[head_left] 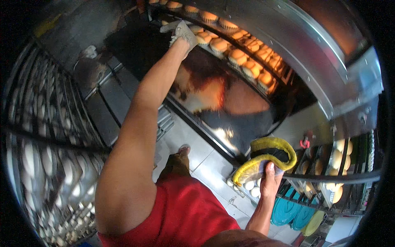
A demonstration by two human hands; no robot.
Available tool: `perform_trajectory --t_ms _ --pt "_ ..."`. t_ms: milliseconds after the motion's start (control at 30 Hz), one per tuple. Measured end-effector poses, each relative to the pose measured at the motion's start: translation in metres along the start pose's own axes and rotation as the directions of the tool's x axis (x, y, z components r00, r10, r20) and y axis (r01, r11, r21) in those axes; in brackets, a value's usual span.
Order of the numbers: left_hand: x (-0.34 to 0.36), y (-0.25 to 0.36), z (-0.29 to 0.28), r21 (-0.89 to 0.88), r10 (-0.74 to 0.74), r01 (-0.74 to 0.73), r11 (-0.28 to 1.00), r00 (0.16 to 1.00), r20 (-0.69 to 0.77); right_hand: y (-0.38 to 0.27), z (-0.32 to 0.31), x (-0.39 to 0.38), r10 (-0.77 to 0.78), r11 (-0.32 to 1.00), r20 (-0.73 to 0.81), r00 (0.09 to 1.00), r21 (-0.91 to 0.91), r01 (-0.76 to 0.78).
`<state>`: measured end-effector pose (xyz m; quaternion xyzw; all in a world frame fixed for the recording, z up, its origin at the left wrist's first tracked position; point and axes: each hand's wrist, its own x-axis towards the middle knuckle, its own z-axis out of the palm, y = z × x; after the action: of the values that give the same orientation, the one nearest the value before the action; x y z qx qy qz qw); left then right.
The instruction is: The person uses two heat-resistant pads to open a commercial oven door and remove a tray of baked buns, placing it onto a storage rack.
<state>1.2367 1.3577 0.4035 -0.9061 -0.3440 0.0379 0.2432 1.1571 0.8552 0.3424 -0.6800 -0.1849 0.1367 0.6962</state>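
Note:
My left hand (184,36), in a pale, worn cloth glove or wrap, reaches far forward to the left end of a tray of golden buns (220,45) inside a lit oven. It touches or nearly touches the tray's front edge; the covering hides how its fingers are set. Lower right, my right hand (270,181) grips a folded pot holder (263,162), thick, with yellow edging and a darker, purplish middle. Its thumb presses on the near side of the pad, which stands apart from the oven. More buns (208,16) sit in paper cups behind the front row.
Below the oven mouth runs a shiny dark metal surface (218,94). A tall rack (45,156) with several trays of pale dough pieces stands left. At right, another rack holds baked buns (337,160), with turquoise round items (286,208) beneath. White floor tiles (205,164) show between.

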Motion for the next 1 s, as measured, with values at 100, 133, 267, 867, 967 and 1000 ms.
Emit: perform_trajectory --t_ms 100,133,267,867,967,1000 --pt "0.089 0.0 0.051 -0.537 -0.197 0.062 0.841 0.96 -0.198 -0.027 0.053 0.053 0.042 0.979 0.072 0.997 -0.2 -0.027" --pt "0.112 0.0 0.057 -0.573 -0.18 0.046 0.818 0.967 -0.179 -0.03 0.069 0.071 0.069 0.976 0.073 0.995 -0.213 -0.052" --pt "0.153 0.008 0.054 -0.611 -0.057 -0.023 0.791 0.992 -0.112 -0.02 0.11 0.145 0.168 0.957 0.062 0.984 -0.251 -0.147" --pt "0.014 -0.008 0.038 -0.565 0.025 -0.152 0.811 0.974 -0.225 0.046 0.202 0.325 0.246 0.714 0.22 0.944 0.618 -0.33" --pt "-0.042 -0.018 0.061 -0.711 -0.046 -0.271 0.649 0.919 -0.392 0.046 0.173 0.292 0.293 0.72 0.156 0.943 0.614 -0.325" --pt "-0.093 -0.029 0.007 -0.83 -0.397 0.197 0.522 0.917 -0.031 0.045 0.159 0.28 0.33 0.717 0.162 0.93 0.599 -0.358"
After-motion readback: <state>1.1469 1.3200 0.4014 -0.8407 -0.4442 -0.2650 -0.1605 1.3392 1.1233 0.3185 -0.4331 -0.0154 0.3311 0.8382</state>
